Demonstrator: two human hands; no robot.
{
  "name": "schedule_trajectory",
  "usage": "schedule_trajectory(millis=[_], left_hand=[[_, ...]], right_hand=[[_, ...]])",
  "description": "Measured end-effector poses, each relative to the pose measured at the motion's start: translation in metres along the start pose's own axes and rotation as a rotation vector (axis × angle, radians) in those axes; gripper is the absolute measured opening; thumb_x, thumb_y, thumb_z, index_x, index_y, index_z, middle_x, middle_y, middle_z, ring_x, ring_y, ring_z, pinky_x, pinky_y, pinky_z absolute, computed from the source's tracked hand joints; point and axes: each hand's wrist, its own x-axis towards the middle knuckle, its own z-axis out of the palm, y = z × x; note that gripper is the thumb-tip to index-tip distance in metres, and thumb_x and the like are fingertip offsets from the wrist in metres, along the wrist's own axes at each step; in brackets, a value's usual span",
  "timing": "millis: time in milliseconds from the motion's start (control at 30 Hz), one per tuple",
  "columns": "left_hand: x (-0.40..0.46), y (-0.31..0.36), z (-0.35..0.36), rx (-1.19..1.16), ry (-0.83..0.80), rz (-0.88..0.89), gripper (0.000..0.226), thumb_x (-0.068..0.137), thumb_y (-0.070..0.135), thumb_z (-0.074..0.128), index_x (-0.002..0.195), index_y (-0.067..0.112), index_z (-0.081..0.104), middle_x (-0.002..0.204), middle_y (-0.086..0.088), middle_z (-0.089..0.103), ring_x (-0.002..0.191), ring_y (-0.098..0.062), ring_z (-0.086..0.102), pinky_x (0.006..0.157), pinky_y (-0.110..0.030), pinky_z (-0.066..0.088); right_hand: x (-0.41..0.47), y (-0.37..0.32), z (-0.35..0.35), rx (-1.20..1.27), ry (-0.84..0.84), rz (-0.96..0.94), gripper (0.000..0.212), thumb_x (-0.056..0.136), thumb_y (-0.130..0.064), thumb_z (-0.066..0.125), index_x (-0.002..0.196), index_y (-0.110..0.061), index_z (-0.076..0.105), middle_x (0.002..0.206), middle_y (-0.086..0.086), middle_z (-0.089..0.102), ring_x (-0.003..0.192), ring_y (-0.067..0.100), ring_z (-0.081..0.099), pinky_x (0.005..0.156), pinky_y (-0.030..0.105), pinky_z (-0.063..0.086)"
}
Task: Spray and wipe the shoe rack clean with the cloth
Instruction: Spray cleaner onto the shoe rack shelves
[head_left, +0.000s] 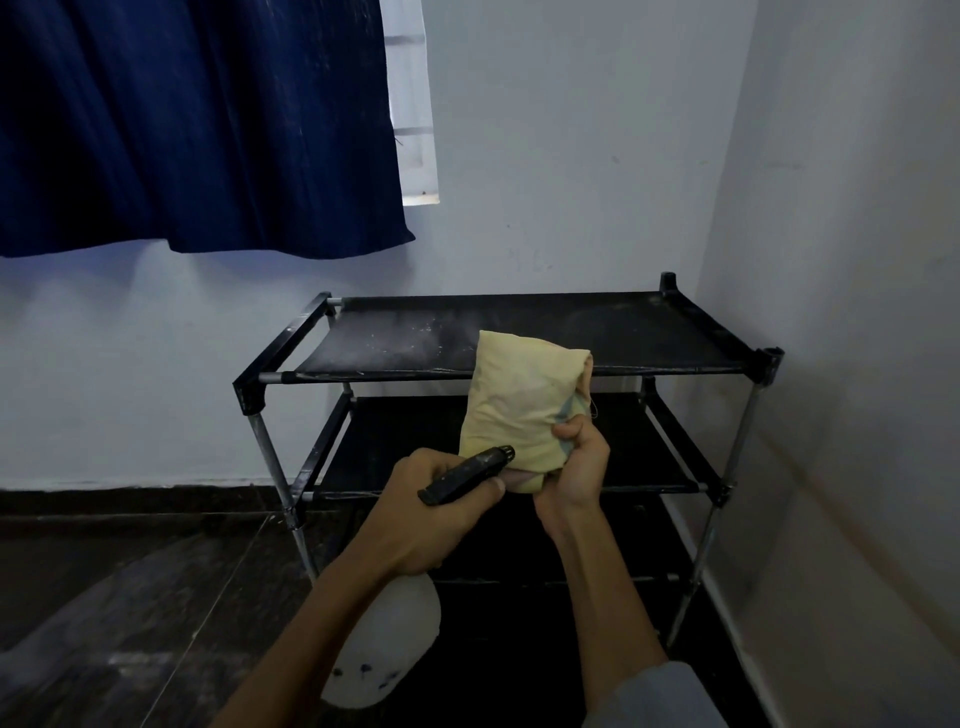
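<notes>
Left hand (436, 499) grips white spray bottle (384, 644) — right hand (571, 467) clutches yellow cloth (519, 395) before dusty black shoe rack (519, 332).

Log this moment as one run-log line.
phase: spraying cloth | left hand: holds spray bottle, nozzle at cloth | right hand: holds yellow cloth | shoe rack: top shelf dusty

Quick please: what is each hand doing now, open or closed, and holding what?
Left hand: closed around the spray bottle, nozzle toward the cloth.
Right hand: closed, holding the yellow cloth.
</notes>
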Motion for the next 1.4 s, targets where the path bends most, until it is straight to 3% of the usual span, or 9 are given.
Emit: schedule_trajectory(millis=[100,200,400,567,700,767,967,1200,1400], left_hand=[[0.000,-0.001,-0.001,0.003,0.009,-0.004,0.043,0.071,0.042,0.065,0.059,0.001,0.059,0.050,-0.006,0.056,0.046,-0.018,0.054,0.050,-0.030,0.042],[-0.003,-0.009,-0.009,-0.053,-0.006,0.023,0.032,0.075,0.036,0.065,0.065,0.006,0.060,0.056,-0.006,0.056,0.054,-0.016,0.055,0.056,-0.026,0.042],[-0.016,-0.035,-0.013,-0.019,0.042,-0.052,0.056,0.066,0.049,0.063,0.061,-0.005,0.048,0.052,-0.007,0.045,0.048,-0.020,0.044,0.051,-0.029,0.033],[-0.017,-0.041,-0.019,-0.051,0.042,-0.082,0.046,0.069,0.044,0.066,0.061,0.000,0.057,0.053,-0.007,0.055,0.051,-0.021,0.053,0.053,-0.026,0.041],[-0.018,-0.040,-0.011,-0.021,0.032,-0.044,0.057,0.068,0.047,0.063,0.061,-0.007,0.046,0.052,-0.006,0.041,0.048,-0.018,0.041,0.050,-0.027,0.031],[-0.016,-0.039,-0.007,-0.004,0.020,-0.036,0.058,0.069,0.047,0.064,0.060,-0.007,0.045,0.050,-0.006,0.040,0.046,-0.017,0.040,0.049,-0.028,0.029],[-0.011,-0.029,-0.004,-0.063,-0.007,0.013,0.048,0.073,0.041,0.065,0.064,-0.004,0.051,0.051,-0.008,0.041,0.047,-0.018,0.040,0.049,-0.029,0.029],[-0.010,-0.031,-0.005,-0.082,0.046,0.016,0.050,0.071,0.039,0.066,0.062,-0.006,0.047,0.051,-0.017,0.043,0.047,-0.020,0.043,0.050,-0.031,0.031],[-0.013,-0.032,-0.008,-0.060,0.049,0.027,0.036,0.070,0.031,0.063,0.057,0.002,0.045,0.050,-0.003,0.041,0.046,-0.017,0.040,0.050,-0.028,0.030]], right_hand=[[0.000,-0.001,-0.001,0.014,0.006,-0.001,0.081,0.055,-0.014,0.048,0.136,-0.016,0.050,0.128,0.012,0.057,0.110,0.033,0.057,0.080,0.038,0.051],[0.001,-0.001,-0.002,0.043,0.010,-0.017,0.077,0.055,-0.013,0.047,0.132,-0.019,0.053,0.126,0.011,0.059,0.113,0.035,0.055,0.091,0.043,0.048],[0.000,-0.001,-0.002,0.055,0.032,-0.003,0.080,0.056,-0.013,0.047,0.136,-0.015,0.050,0.119,0.008,0.061,0.107,0.031,0.057,0.079,0.037,0.050],[-0.001,0.001,0.001,0.056,0.026,0.014,0.079,0.056,-0.012,0.047,0.134,-0.014,0.051,0.115,0.008,0.062,0.105,0.031,0.057,0.078,0.037,0.050],[-0.001,0.004,0.000,0.045,-0.013,-0.019,0.062,0.063,-0.009,0.043,0.122,-0.023,0.059,0.120,0.009,0.061,0.110,0.034,0.055,0.091,0.044,0.048],[-0.001,0.004,0.001,0.041,-0.019,-0.017,0.065,0.059,-0.010,0.045,0.121,-0.024,0.059,0.124,0.010,0.060,0.112,0.035,0.055,0.095,0.046,0.045],[-0.005,0.007,0.005,-0.037,-0.011,0.015,0.079,0.053,-0.013,0.047,0.133,-0.012,0.052,0.120,0.011,0.060,0.107,0.033,0.057,0.083,0.038,0.050],[-0.009,0.008,0.009,-0.060,-0.025,0.031,0.068,0.054,-0.012,0.046,0.121,-0.017,0.058,0.107,0.005,0.064,0.095,0.024,0.060,0.074,0.033,0.049],[-0.011,0.009,0.009,-0.087,-0.025,0.029,0.056,0.060,-0.011,0.045,0.113,-0.024,0.060,0.107,0.003,0.064,0.095,0.023,0.061,0.073,0.032,0.049]])
